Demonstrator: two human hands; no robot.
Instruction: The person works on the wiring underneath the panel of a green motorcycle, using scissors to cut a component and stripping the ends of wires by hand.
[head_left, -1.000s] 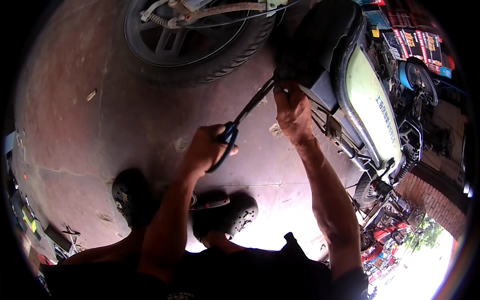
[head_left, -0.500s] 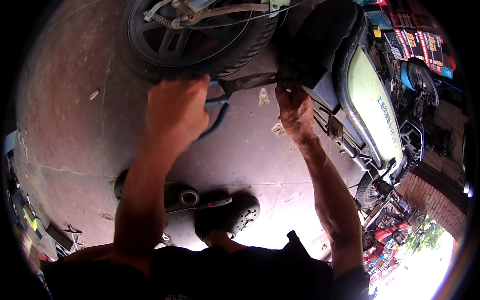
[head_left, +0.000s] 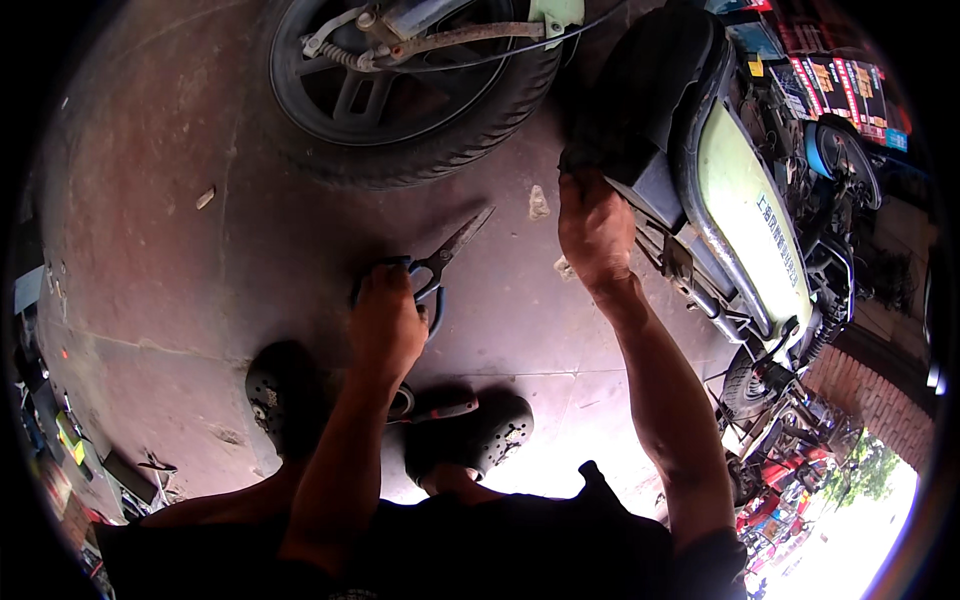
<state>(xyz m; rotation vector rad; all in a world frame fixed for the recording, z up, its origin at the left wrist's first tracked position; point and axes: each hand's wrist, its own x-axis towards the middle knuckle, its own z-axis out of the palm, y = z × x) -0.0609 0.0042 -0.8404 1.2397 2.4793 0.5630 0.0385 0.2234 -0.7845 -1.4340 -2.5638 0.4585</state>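
Note:
Dark-bladed scissors with blue handles [head_left: 446, 252] are in the grip of my left hand [head_left: 390, 320], held over the floor below a motorbike wheel [head_left: 360, 140], their blades pointing up and right. My right hand [head_left: 596, 228] grips the lower corner of a black seat or its loose cover [head_left: 640, 100]; exactly what is between the fingers is hidden. The seat sits on a scooter with a pale green side panel [head_left: 750, 210], standing along the right. The scissor tips are apart from my right hand and the seat.
Black clogs [head_left: 495, 435] on my feet stand on the worn floor [head_left: 170, 260], a long tool [head_left: 448, 408] lying between them. Stacked printed boxes [head_left: 845, 95] are at upper right, parked bikes [head_left: 770, 480] and a brick wall [head_left: 860, 400] at lower right, clutter [head_left: 70, 440] at far left.
My left hand swung up with the scissors, blades reaching the seat corner, and has since come down, drawing the blades away from it. My right hand stays at the seat corner.

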